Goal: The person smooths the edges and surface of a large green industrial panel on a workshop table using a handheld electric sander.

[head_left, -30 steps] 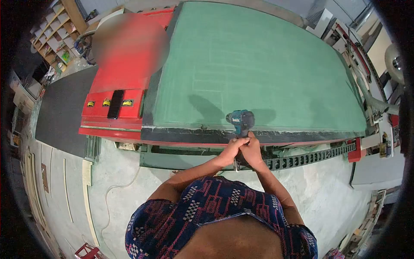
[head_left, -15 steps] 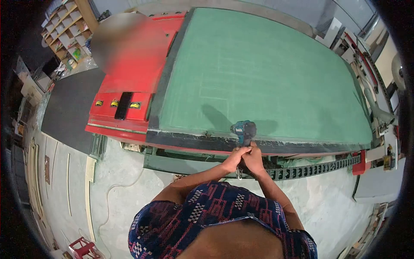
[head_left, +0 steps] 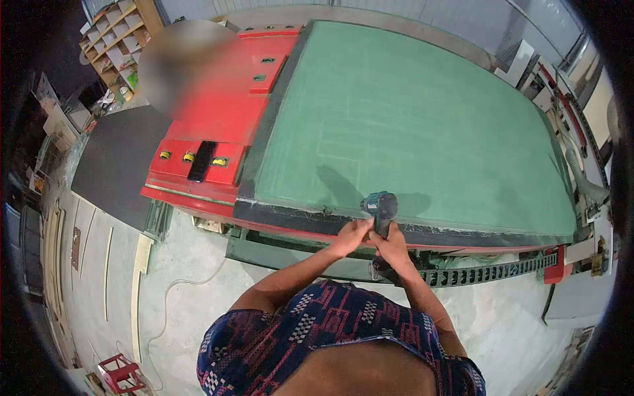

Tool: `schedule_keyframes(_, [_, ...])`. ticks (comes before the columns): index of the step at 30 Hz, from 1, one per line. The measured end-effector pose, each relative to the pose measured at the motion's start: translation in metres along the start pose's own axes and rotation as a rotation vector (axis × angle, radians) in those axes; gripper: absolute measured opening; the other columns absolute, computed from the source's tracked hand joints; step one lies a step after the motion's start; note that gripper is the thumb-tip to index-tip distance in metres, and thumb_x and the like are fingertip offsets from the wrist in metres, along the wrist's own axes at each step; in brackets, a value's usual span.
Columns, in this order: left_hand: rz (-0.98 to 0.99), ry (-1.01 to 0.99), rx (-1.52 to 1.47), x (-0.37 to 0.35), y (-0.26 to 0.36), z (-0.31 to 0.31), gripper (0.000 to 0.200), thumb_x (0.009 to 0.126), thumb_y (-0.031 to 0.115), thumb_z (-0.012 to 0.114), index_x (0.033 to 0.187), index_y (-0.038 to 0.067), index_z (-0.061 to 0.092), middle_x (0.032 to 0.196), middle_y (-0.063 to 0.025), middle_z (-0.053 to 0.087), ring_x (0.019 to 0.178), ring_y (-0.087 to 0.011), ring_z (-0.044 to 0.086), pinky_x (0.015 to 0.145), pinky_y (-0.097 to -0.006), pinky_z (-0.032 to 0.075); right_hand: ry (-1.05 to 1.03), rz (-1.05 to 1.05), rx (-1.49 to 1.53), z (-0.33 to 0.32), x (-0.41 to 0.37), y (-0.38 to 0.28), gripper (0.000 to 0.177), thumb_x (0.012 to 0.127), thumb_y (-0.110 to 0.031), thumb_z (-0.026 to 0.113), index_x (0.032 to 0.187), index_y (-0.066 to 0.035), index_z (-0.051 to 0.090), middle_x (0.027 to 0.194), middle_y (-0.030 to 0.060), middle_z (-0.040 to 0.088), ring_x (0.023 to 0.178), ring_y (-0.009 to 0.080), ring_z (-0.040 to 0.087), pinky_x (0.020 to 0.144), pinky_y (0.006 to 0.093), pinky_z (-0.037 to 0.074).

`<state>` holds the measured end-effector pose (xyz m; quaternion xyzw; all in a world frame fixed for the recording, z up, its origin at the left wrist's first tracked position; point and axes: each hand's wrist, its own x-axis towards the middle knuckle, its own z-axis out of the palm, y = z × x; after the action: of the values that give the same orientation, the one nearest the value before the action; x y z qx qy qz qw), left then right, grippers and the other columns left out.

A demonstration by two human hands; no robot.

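The green surface fills most of the head view, with a red machine housing along its left side and a black border strip along the edge nearest you. A black toothed cable chain runs below that edge, off to your right. The drill is at the near edge, slightly right of the middle. Its teal head sits over the black border strip, just where the green begins. Its long axis is the handle, which runs from the head back and down toward your body, so the tool stands roughly upright against the edge. Both hands are on that handle, below the head. Your right hand has its grip wrapped closed around the handle, lower down and nearer your chest. Your left hand comes in from the left with fingers curled shut against the upper handle, closer to the head. The nose of the drill is hidden, so you cannot tell whether it touches the surface.
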<state>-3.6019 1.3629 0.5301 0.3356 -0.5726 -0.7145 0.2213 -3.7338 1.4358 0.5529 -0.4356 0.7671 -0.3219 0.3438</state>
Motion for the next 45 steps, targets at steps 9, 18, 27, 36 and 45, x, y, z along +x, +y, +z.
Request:
schedule_keyframes(9, [-0.270, -0.238, -0.099, -0.006, -0.012, 0.024, 0.057, 0.082, 0.060, 0.044, 0.097, 0.006, 0.055, 0.084, -0.0050, 0.056, 0.075, -0.0123, 0.053, 0.061, -0.0282, 0.044, -0.017, 0.034, -0.093, -0.003, 0.003, -0.001, 0.055, 0.075, -0.034, 0.063, 0.101, 0.009, 0.043, 0.083, 0.0279, 0.060, 0.086, 0.0407, 0.059, 0.071, 0.0423, 0.046])
schedule_keyframes(18, [-0.267, -0.045, -0.652, -0.022, -0.001, 0.058, 0.051, 0.079, 0.045, 0.059, 0.108, 0.004, 0.051, 0.100, -0.0056, 0.055, 0.091, -0.0167, 0.052, 0.078, -0.0318, 0.042, 0.009, 0.035, -0.137, -0.009, -0.011, -0.020, 0.055, 0.074, -0.039, 0.062, 0.101, 0.006, 0.044, 0.083, 0.0258, 0.060, 0.083, 0.0417, 0.059, 0.071, 0.0432, 0.046])
schedule_keyframes(27, [-0.360, -0.075, -0.761, -0.022, -0.006, 0.045, 0.037, 0.079, 0.033, 0.057, 0.104, 0.006, 0.055, 0.102, -0.0036, 0.056, 0.095, -0.0164, 0.053, 0.082, -0.0308, 0.041, 0.114, 0.113, -0.167, 0.008, -0.016, -0.023, 0.055, 0.074, -0.037, 0.061, 0.102, 0.007, 0.045, 0.083, 0.0267, 0.060, 0.083, 0.0422, 0.059, 0.072, 0.0453, 0.046])
schedule_keyframes(36, [-0.333, -0.051, -0.662, -0.016, -0.020, 0.032, 0.037, 0.084, 0.040, 0.050, 0.104, 0.009, 0.054, 0.099, -0.0016, 0.056, 0.092, -0.0154, 0.054, 0.080, -0.0310, 0.043, 0.159, 0.141, -0.198, 0.022, -0.019, -0.038, 0.043, 0.076, -0.030, 0.057, 0.097, 0.005, 0.042, 0.081, 0.0268, 0.059, 0.083, 0.0438, 0.057, 0.072, 0.0474, 0.044])
schedule_keyframes(45, [-0.264, -0.108, -0.757, -0.007, -0.024, 0.023, 0.035, 0.085, 0.036, 0.047, 0.104, 0.008, 0.055, 0.101, -0.0032, 0.058, 0.094, -0.0166, 0.055, 0.080, -0.0308, 0.044, 0.153, 0.163, -0.218, 0.026, -0.014, -0.044, 0.033, 0.075, -0.016, 0.050, 0.099, 0.006, 0.042, 0.084, 0.0276, 0.058, 0.086, 0.0430, 0.057, 0.074, 0.0480, 0.044])
